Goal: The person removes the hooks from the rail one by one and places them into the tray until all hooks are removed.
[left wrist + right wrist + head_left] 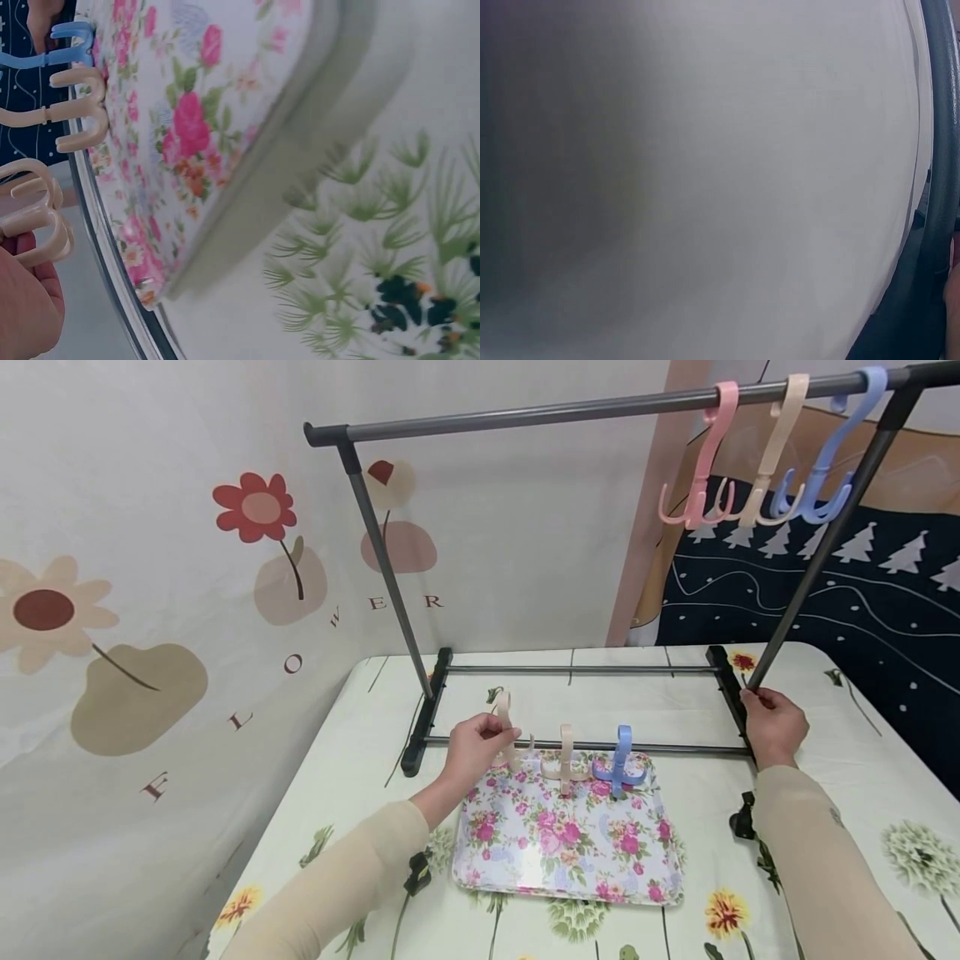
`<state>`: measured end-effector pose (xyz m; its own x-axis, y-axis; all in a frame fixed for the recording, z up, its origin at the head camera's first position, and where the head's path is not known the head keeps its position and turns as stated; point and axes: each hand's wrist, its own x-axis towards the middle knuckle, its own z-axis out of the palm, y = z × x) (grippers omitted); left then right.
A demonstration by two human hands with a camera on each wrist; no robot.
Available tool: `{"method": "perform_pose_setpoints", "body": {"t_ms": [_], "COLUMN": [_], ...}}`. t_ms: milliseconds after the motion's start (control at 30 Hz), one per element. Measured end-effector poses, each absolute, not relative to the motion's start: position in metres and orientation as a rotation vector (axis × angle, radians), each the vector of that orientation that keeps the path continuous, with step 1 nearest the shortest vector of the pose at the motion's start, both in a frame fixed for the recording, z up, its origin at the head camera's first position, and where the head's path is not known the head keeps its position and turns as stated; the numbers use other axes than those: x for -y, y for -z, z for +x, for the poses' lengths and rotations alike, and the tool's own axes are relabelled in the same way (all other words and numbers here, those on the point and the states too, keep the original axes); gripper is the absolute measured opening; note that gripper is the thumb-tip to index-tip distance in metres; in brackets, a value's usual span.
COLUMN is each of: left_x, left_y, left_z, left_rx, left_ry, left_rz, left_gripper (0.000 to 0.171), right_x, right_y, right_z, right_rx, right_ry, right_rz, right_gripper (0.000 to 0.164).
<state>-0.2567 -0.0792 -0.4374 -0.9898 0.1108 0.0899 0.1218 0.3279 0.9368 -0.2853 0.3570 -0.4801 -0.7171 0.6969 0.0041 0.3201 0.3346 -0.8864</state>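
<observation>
From the head view, I can see the left hand [480,745] pinching a beige hook [504,703] over the far left corner of a flowered tray [558,852], fingers and thumb closed on its stem. The right hand [774,727] has its fingers curled round the rack's right post [813,560], low near the foot. On the tray lie a second beige hook [566,752] and a blue hook [621,760]; three more hang from the top bar [525,417]. I'd judge the step in hand to be picking up a hook while steadying the rack; the next move seems to call for raising it, crook uppermost, onto that bar. The left wrist view shows the held hook's prongs standing free of the fingers. The right wrist view is mostly blurred paleness, with a dark tube [939,112] at one edge; I can't tell the grip there.
</observation>
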Motion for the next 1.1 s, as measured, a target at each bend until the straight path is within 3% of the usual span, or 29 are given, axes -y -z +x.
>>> {"method": "perform_pose_setpoints", "body": {"t_ms": [1100], "left_x": [0.093], "left_y": [0.462], "left_z": [-0.260], "left_rx": [2.769], "left_ry": [1.726], "left_rz": [-0.387], "left_gripper": [0.010], "right_x": [-0.359], "right_y": [0.482], "right_z": [-0.288], "right_rx": [2.214], "right_ry": [-1.381], "right_rz": [-0.927], "right_gripper": [0.048]}}
